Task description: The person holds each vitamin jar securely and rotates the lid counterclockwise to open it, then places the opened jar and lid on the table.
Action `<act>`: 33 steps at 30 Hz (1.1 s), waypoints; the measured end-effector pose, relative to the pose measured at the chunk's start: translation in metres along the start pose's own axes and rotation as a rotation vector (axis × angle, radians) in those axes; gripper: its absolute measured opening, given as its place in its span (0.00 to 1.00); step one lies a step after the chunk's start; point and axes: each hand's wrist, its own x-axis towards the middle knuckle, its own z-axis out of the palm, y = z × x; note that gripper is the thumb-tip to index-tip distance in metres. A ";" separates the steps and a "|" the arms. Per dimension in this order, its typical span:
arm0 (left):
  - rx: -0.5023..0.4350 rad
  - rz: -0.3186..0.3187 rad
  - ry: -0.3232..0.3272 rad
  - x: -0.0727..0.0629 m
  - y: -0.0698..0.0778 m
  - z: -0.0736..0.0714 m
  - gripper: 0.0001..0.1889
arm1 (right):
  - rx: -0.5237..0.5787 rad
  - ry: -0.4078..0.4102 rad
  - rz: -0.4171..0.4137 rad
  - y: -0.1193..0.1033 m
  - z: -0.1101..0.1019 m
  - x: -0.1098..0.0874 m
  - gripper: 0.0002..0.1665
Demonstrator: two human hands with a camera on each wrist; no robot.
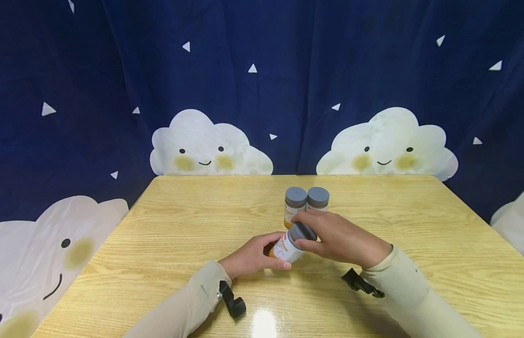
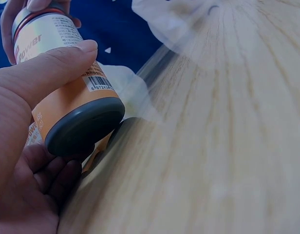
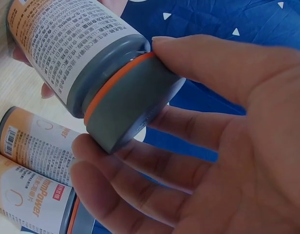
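Note:
My left hand [image 1: 254, 256] grips the body of a pill bottle [image 1: 285, 249] with an orange and white label, thumb across its side. The bottle is tilted, its grey lid [image 1: 303, 232] leaning up to the right. Around that lid, the fingers and thumb of my right hand [image 1: 342, 237] are closed. An orange ring [image 3: 118, 78] runs along the lid's edge in the right wrist view. From the left wrist, the dark bottle base [image 2: 86, 126] shows raised over the tabletop, with the left fingers below it.
Two more bottles like it, a left one [image 1: 295, 206] and a right one [image 1: 318, 197], stand side by side just behind my hands on the wooden table [image 1: 203, 211]. A dark blue curtain [image 1: 287, 70] with clouds hangs past the table's far edge.

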 end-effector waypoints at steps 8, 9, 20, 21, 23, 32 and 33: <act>0.007 -0.007 0.004 0.000 0.001 0.000 0.27 | 0.002 -0.009 -0.009 0.000 -0.001 0.000 0.22; 0.008 -0.008 0.004 0.000 0.001 0.000 0.27 | 0.003 -0.012 -0.005 0.000 -0.001 0.000 0.22; -0.010 -0.003 -0.001 0.000 0.001 0.000 0.28 | -0.001 -0.026 -0.003 -0.001 -0.002 0.000 0.23; -0.011 -0.003 -0.001 0.000 0.001 0.000 0.28 | -0.002 -0.025 -0.005 -0.001 -0.002 0.000 0.23; -0.014 -0.002 -0.002 0.000 0.000 0.000 0.28 | -0.003 -0.027 -0.006 -0.001 -0.002 0.000 0.23; -0.016 0.024 -0.009 0.002 -0.004 -0.001 0.29 | -0.005 -0.032 -0.011 0.001 -0.002 0.000 0.24; -0.014 0.031 -0.010 0.002 -0.004 -0.001 0.30 | -0.002 -0.033 -0.011 0.002 -0.002 0.000 0.24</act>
